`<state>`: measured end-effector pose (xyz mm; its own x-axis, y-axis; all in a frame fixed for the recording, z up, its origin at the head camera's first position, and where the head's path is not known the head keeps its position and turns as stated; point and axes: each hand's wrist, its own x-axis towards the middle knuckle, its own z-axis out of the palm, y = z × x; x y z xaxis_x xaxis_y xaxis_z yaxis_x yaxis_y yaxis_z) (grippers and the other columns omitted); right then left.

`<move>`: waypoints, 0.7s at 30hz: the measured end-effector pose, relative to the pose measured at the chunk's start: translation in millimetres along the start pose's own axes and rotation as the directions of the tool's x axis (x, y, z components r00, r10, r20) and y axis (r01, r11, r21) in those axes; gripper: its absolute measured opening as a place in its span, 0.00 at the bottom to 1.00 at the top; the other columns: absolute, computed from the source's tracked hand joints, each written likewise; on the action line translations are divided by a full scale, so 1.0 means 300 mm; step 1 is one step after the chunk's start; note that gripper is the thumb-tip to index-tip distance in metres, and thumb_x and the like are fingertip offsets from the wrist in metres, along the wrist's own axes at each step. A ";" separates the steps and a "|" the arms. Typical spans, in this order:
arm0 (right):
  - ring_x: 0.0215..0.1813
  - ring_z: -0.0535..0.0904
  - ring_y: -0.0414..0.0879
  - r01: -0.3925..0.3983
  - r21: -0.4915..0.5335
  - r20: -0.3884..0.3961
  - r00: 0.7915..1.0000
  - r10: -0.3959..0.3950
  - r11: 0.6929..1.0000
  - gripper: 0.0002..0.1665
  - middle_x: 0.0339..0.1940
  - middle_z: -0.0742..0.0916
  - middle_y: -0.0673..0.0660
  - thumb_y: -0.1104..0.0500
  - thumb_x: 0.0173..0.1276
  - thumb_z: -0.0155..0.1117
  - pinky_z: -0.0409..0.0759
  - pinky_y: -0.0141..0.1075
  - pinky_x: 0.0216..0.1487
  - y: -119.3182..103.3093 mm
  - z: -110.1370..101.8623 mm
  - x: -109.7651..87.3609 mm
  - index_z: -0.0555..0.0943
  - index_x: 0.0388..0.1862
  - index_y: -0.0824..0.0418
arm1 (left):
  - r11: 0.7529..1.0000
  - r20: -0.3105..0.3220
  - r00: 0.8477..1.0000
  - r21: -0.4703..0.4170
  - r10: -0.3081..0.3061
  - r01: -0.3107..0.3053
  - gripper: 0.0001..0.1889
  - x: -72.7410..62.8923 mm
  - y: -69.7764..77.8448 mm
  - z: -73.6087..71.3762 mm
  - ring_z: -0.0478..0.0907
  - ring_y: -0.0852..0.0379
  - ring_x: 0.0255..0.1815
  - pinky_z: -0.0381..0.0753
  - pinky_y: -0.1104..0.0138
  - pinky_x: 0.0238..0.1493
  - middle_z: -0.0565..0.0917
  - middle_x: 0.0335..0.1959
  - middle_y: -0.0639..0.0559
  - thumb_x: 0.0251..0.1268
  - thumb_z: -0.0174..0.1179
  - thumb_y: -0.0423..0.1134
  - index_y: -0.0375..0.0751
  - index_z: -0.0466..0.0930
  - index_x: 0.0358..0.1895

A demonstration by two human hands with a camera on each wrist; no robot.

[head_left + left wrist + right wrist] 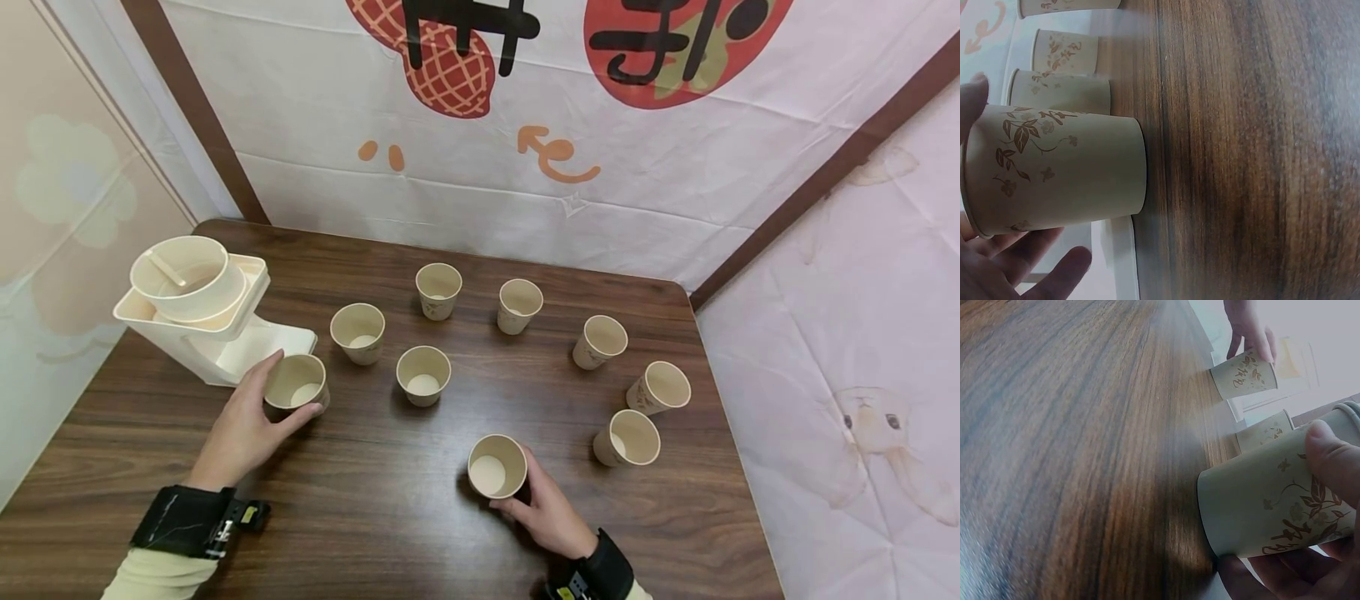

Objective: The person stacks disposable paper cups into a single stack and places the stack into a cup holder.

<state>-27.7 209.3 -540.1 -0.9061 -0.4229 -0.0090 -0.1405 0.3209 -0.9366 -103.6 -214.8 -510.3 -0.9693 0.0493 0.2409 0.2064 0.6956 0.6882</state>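
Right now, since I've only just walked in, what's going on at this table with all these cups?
A person is handling two paper cups, one in each hand. The left hand holds the left cup beside a white stand with a round tub on top. The right hand holds the right cup, nearer the person. Seven more cups stand upright, spread over the wooden table. Both held cups look empty.

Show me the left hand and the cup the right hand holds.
Left hand (243, 431): head view, back of the hand.
Cup (491, 473) in right hand (552, 517): head view, inside bottom.
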 end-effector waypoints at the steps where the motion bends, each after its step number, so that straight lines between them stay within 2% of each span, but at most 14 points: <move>1: 0.72 0.70 0.57 0.001 -0.001 0.000 1.000 -0.001 1.000 0.48 0.73 0.73 0.58 0.56 0.67 0.73 0.69 0.45 0.72 0.000 0.000 0.000 0.58 0.80 0.54 | 1.000 0.002 1.000 0.000 -0.002 0.002 0.48 0.000 0.000 0.000 0.64 0.26 0.68 0.64 0.34 0.64 0.66 0.70 0.24 0.59 0.76 0.43 0.26 0.57 0.76; 5: 0.72 0.70 0.57 0.010 -0.006 -0.004 1.000 -0.010 1.000 0.48 0.72 0.74 0.59 0.57 0.67 0.74 0.69 0.44 0.72 0.001 0.002 0.002 0.59 0.80 0.55 | 1.000 -0.001 1.000 -0.003 -0.001 0.001 0.46 -0.001 -0.004 0.001 0.63 0.25 0.68 0.62 0.34 0.66 0.66 0.69 0.23 0.62 0.73 0.43 0.25 0.57 0.76; 14: 0.71 0.71 0.58 0.009 0.005 -0.011 1.000 -0.009 1.000 0.47 0.72 0.74 0.59 0.62 0.66 0.74 0.69 0.46 0.71 0.006 0.005 0.004 0.59 0.79 0.55 | 1.000 -0.010 1.000 -0.010 0.009 -0.009 0.44 -0.003 -0.004 0.008 0.65 0.26 0.67 0.64 0.35 0.64 0.67 0.68 0.23 0.61 0.74 0.41 0.26 0.59 0.75; 21: 0.71 0.71 0.57 0.027 -0.011 -0.018 0.999 -0.027 1.000 0.47 0.71 0.75 0.59 0.59 0.67 0.74 0.69 0.46 0.72 0.011 0.007 0.004 0.60 0.79 0.55 | 1.000 -0.026 1.000 -0.002 0.002 -0.002 0.43 -0.008 0.001 0.009 0.67 0.27 0.65 0.67 0.36 0.59 0.69 0.66 0.23 0.61 0.74 0.40 0.25 0.60 0.73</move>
<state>-28.3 208.0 -544.0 -0.9091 -0.4159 0.0226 -0.1692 0.3192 -0.9325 -101.6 -212.7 -512.6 -0.9650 0.0322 0.2603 0.2089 0.6944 0.6886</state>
